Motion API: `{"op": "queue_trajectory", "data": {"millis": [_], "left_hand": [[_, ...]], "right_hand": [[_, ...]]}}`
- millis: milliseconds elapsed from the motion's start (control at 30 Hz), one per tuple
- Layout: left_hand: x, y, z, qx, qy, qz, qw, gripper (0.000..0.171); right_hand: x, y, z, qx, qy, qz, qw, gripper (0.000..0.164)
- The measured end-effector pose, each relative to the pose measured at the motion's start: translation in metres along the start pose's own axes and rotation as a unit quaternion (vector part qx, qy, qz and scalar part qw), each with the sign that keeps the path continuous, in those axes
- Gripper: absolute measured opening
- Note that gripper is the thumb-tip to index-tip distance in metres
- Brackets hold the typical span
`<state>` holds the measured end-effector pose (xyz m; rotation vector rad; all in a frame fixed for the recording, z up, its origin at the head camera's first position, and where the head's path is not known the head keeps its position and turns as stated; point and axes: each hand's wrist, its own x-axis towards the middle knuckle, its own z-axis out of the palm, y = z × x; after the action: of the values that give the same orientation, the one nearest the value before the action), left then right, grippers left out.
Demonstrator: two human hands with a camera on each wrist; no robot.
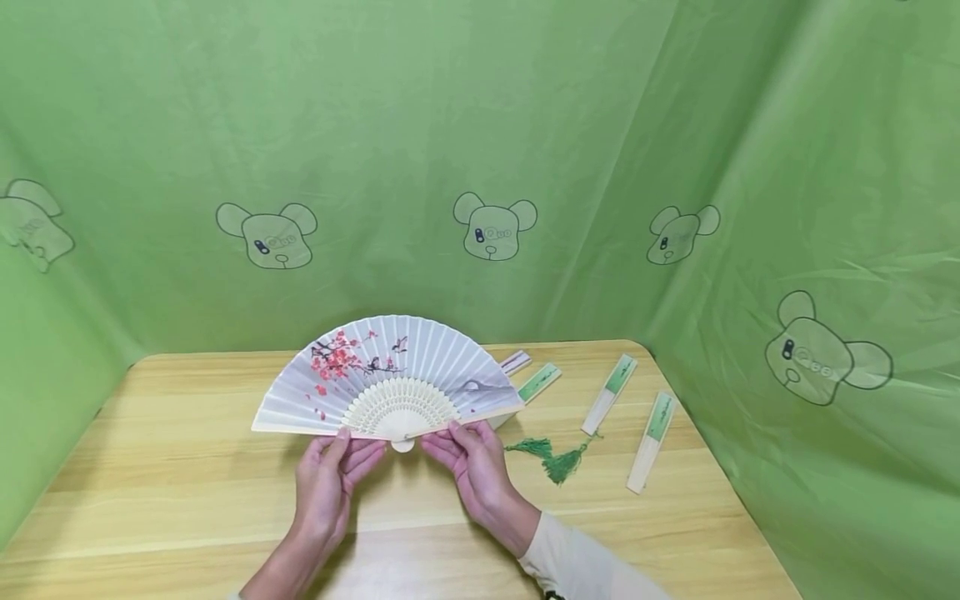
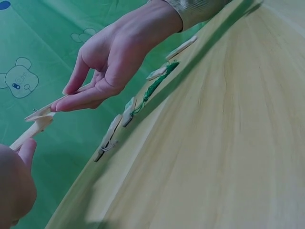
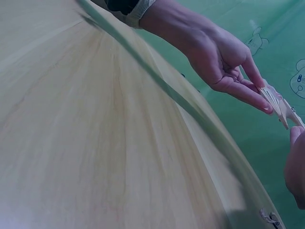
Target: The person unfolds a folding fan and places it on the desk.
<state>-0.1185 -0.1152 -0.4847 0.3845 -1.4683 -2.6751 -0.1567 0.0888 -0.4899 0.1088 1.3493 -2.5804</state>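
Observation:
A spread folding fan, pale grey with pink blossoms and birds on its left part, is held above the table in the head view. My left hand pinches its left outer stick, thumb on top and fingers beneath. On the other side my right hand grips the right outer stick in the same way. The light wooden pivot end of the fan lies between both hands. In the left wrist view, the left hand and right hand hold the fan's sticks, seen edge-on.
Right of the fan, several folded fans lie on the wooden table, among them a green-and-white fan and another at the far right. A green tassel lies near them. Green cloth walls with bear heads surround the table.

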Motion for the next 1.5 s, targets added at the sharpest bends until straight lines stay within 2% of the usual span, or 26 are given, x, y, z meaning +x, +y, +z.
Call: {"op": "queue_trajectory", "data": {"millis": [300,467,767,967,1200,1500], "left_hand": [[0.003,0.005,-0.002,0.008,0.033,0.013,0.9994,0.027],[0.002,0.007,-0.006,0.013,0.032,0.012,0.9993,0.030],[0.002,0.011,-0.011,0.011,0.038,0.003,0.9992,0.030],[0.004,0.015,-0.021,0.014,0.057,-0.011,0.9982,0.027],[0.004,0.022,-0.035,-0.011,0.067,-0.028,0.9973,0.018],[0.005,0.031,-0.052,-0.039,0.071,-0.026,0.9964,0.008]], "right_hand": [[0.002,0.000,-0.001,-0.012,0.018,-0.006,1.000,0.028],[0.003,-0.002,-0.002,-0.012,0.022,-0.007,1.000,0.031],[0.003,-0.004,-0.006,-0.014,0.019,0.001,1.000,0.024],[0.002,-0.005,-0.004,-0.016,0.008,0.022,1.000,0.024],[0.003,0.000,0.005,-0.016,-0.011,0.036,0.999,0.021],[0.010,0.016,0.022,-0.010,-0.016,0.037,0.999,0.020]]}}
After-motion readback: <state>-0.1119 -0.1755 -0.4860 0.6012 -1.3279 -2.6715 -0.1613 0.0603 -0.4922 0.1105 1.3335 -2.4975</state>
